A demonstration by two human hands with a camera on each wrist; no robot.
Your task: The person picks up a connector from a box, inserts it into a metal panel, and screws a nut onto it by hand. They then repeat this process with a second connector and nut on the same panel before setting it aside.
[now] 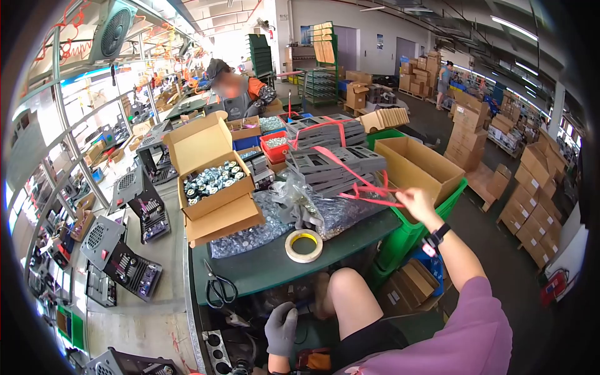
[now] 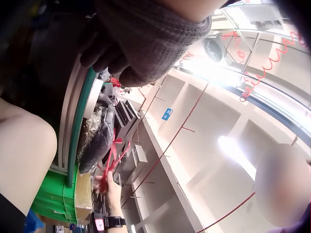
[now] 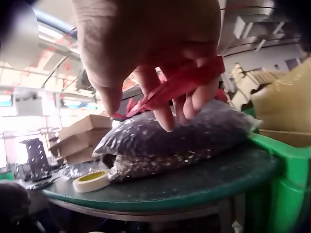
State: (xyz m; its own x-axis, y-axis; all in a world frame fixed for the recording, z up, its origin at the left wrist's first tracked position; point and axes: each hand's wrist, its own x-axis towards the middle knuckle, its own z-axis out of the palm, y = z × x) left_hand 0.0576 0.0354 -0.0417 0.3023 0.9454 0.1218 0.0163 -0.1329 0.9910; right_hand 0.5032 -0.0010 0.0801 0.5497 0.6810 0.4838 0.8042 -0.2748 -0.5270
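Crowding the red strap point(image 3: 187, 83): plastic bags point(image 3: 146, 138)

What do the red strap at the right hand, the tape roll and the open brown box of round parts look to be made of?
Red strap: probably thin plastic, faintly glossy, as it folds flat and limp.
Tape roll: perhaps paper tape, matte cream, with a yellow inner ring.
Open brown box: cardboard, matte, with creased fold-out flaps.

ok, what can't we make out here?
Red strap, head view: part inside the right hand, hidden by fingers.
Left hand, left wrist view: some fingers fade into dark shadow.
Carton, head view: floor hidden by near wall.
Tape roll, right wrist view: core print too small to read.
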